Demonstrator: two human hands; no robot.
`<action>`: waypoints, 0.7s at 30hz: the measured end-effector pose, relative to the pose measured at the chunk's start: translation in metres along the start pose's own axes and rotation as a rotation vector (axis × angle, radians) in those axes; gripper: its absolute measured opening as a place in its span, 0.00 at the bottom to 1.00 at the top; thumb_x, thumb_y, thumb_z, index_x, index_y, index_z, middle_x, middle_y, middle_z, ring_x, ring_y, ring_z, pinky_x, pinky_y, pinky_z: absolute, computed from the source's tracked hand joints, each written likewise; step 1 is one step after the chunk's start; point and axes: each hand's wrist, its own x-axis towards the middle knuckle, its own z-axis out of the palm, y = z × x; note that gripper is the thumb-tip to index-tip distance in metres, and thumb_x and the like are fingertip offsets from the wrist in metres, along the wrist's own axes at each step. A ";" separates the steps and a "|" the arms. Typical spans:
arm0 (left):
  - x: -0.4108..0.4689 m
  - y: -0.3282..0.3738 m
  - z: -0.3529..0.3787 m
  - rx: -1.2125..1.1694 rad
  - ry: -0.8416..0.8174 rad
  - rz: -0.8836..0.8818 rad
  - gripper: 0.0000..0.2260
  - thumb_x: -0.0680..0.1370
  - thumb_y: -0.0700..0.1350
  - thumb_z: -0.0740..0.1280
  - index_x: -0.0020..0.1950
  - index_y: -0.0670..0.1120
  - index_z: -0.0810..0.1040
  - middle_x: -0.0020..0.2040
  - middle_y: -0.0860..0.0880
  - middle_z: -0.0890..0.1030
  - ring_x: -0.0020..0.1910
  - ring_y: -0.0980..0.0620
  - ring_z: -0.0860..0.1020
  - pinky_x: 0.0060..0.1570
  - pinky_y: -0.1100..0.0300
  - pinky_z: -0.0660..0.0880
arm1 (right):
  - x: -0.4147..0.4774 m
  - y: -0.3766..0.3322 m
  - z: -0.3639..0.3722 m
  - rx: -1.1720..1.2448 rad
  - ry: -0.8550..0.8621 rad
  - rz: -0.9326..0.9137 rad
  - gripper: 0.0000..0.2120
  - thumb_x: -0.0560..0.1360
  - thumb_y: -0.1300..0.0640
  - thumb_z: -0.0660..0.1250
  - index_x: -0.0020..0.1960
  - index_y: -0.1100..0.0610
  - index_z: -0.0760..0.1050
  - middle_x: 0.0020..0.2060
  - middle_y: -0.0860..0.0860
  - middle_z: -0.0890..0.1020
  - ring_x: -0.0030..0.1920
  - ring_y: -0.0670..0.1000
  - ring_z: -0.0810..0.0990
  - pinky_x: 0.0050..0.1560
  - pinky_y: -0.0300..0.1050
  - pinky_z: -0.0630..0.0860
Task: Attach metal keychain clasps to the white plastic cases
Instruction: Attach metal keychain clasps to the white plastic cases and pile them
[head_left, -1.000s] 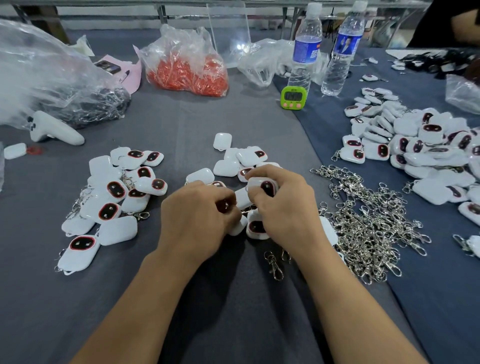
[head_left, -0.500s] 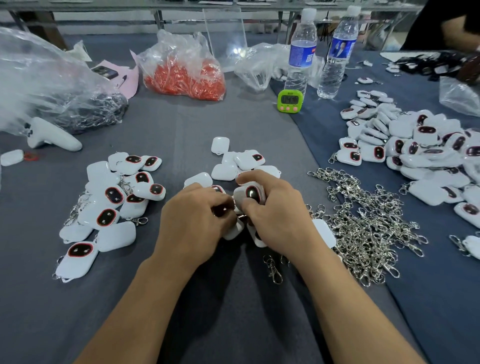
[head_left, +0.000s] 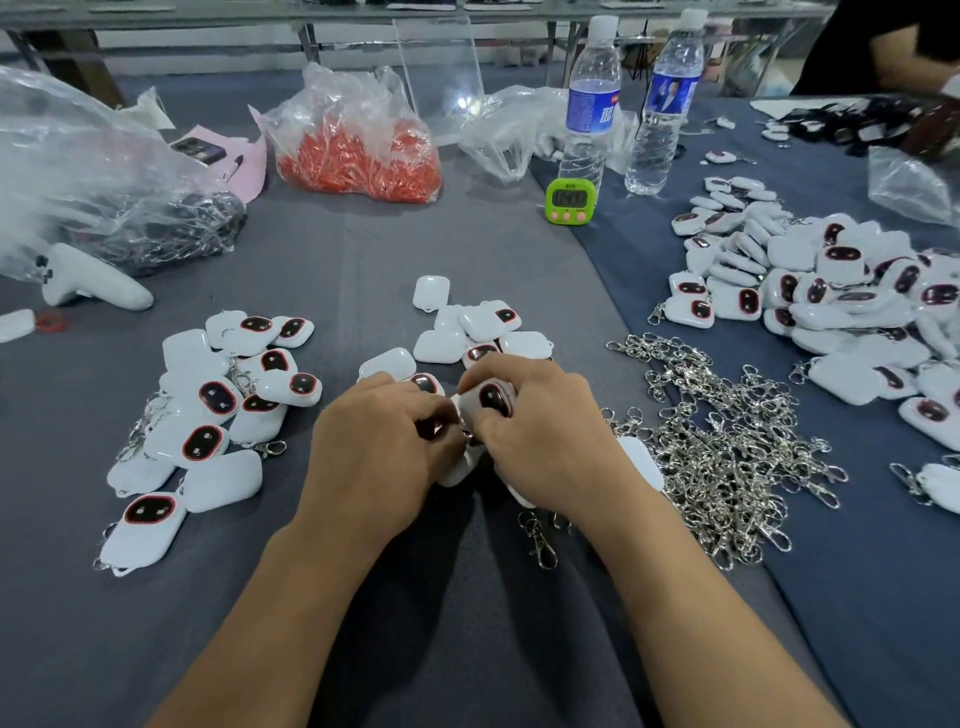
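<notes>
Pinching the white case (head_left: 491, 400) by its sides, dark oval window facing up, the right hand (head_left: 550, 441) holds it just above the desk (head_left: 467, 634). The left hand (head_left: 384, 457) meets it from the left, its curled grip closed on a small metal clasp (head_left: 467, 435) that shows only as a glint between the two thumbs. Compared with a second ago the hands have drawn together: the case has come down and leftward, and the gap between the fingertips has closed. I judge that the clasp's ring is now being worked into the case's loop, though the join itself is hidden, so the attachment cannot be called done. Both wrists sit low, forearms angled inward, knuckles up, and both grips are tight rather than spread. Just behind the case lies a small cluster of bare cases (head_left: 467, 332), and another is partly covered under the hands. Left of the case are finished cases (head_left: 218, 415) with chains already on. Right of it spreads the heap of loose clasps (head_left: 727, 452), with one stray clasp (head_left: 540, 540) nearer the person. Far behind the case stands a green timer (head_left: 567, 201).
</notes>
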 end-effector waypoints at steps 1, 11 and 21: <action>0.000 0.000 0.000 0.002 -0.006 0.000 0.03 0.70 0.45 0.79 0.40 0.48 0.87 0.33 0.52 0.81 0.37 0.50 0.73 0.35 0.54 0.70 | 0.000 0.000 0.000 -0.004 0.000 0.012 0.07 0.75 0.58 0.67 0.46 0.47 0.81 0.32 0.40 0.79 0.39 0.39 0.77 0.35 0.32 0.71; -0.003 0.001 -0.001 0.091 0.073 0.060 0.03 0.68 0.48 0.74 0.35 0.50 0.84 0.30 0.54 0.77 0.35 0.53 0.67 0.33 0.59 0.63 | 0.000 0.002 0.005 0.056 0.027 0.098 0.07 0.73 0.57 0.68 0.45 0.46 0.82 0.30 0.38 0.79 0.37 0.39 0.78 0.34 0.26 0.70; 0.003 0.003 -0.001 -0.436 0.052 -0.261 0.07 0.70 0.46 0.78 0.41 0.60 0.86 0.37 0.64 0.83 0.35 0.60 0.80 0.35 0.73 0.71 | 0.006 0.004 -0.002 0.706 -0.094 0.333 0.08 0.69 0.65 0.65 0.41 0.57 0.82 0.30 0.56 0.81 0.23 0.51 0.73 0.21 0.38 0.64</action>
